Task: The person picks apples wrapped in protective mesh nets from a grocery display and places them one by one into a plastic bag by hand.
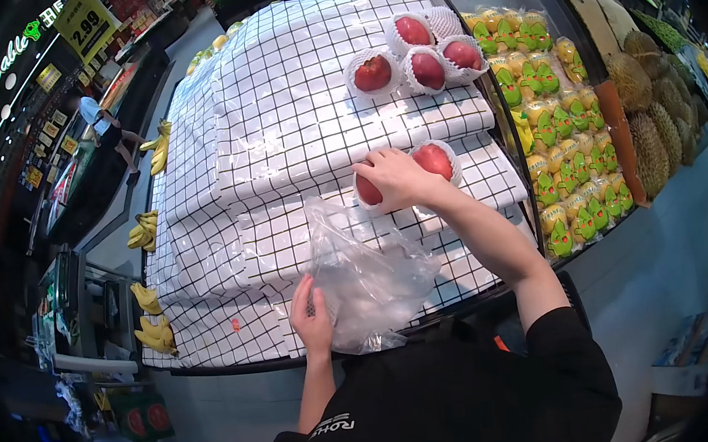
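Observation:
My right hand [394,180] reaches over the lower shelf step, its fingers curled round a red fruit [369,190] in a white foam net. Just right of it, a second netted red fruit [433,161] sits close by. At the near edge, my left hand [311,313] grips the left side of a clear plastic bag [369,291], which spreads over the lower steps. White foam netting shows by that palm; the bag's contents are hard to make out. On the upper step are several more netted red fruits [373,74] and a foam net [444,23].
A white checked cloth [278,118] covers the stepped stand. Bananas [158,332] hang along its left edge. To the right are packed yellow fruits [552,128] with green labels and durians [649,145]. A person [101,121] stands beyond the left aisle.

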`<state>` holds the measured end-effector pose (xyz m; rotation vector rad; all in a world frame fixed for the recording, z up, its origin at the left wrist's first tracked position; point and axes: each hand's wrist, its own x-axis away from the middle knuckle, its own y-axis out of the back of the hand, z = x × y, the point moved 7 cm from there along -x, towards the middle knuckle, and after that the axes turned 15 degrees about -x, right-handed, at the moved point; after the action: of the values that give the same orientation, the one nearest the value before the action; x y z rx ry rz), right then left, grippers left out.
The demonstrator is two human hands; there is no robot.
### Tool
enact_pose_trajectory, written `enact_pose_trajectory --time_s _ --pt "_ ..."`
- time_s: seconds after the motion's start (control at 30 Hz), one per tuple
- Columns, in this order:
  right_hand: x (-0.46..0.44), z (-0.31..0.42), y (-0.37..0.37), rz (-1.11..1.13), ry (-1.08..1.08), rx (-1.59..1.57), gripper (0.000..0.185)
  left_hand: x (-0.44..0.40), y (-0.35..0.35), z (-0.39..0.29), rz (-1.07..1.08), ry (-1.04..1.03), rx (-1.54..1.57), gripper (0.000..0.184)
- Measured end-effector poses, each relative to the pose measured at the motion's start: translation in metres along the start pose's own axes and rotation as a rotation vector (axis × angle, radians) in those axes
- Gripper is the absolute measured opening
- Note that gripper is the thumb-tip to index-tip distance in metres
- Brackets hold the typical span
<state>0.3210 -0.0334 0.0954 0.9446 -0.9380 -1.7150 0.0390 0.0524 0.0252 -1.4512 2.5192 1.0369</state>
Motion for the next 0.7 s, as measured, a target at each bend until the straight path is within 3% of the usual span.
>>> enact_pose_trajectory --time_s 0.3,0.37,0.5,0.63,0.67,0.7 --pt "0.032 0.017 0.022 -0.327 -0.105 -0.421 0.081 0.002 0.002 -0.021 -0.034 0.047 0.148 0.027" --pt "0.040 0.018 0.027 -0.499 -0.118 -0.732 0.082 -0.005 0.003 -0.034 -0.009 0.076 0.266 0.029" --pt "0.062 0.042 0.027 -0.548 -0.121 -1.131 0.089 -0.021 0.005 -0.074 0.067 0.090 0.517 0.037" --pt "0.094 0.092 0.047 -0.640 0.153 -0.930 0.091 -0.030 -0.010 -0.108 0.280 0.071 0.711 0.053" --pt "0.100 0.103 0.050 -0.649 0.237 -0.868 0.091 -0.030 -0.019 -0.110 0.387 0.088 0.745 0.074" --pt "0.106 0.113 0.052 -0.636 0.265 -0.823 0.091 -0.029 -0.021 -0.108 0.381 0.097 0.749 0.074"
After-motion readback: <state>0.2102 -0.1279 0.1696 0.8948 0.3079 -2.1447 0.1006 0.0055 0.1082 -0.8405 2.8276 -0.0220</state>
